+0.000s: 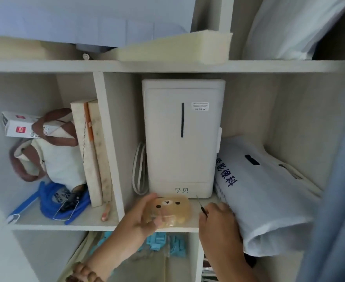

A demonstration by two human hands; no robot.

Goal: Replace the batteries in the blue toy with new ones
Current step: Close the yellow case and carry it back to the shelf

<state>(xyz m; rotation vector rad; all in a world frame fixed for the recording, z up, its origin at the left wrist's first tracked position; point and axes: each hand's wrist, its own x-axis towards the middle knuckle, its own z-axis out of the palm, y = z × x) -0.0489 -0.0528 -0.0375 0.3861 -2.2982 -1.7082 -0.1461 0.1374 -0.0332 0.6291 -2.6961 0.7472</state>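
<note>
Indoors, a white appliance (182, 139) stands on a pale shelf (86, 220).

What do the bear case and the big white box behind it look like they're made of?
Bear case: probably plastic, see-through amber and slightly glossy, since pale shapes show faintly through it. Whether it is soft or stiff is unclear. White box: hard plastic, matte, with smooth moulded rounded corners.

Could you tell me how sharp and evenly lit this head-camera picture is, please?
Head view: soft, even light, no glare; the wide-angle lens slants the divider; the blue fabric at right is blurred; the white appliance is sharpest, its logo legible.
</note>
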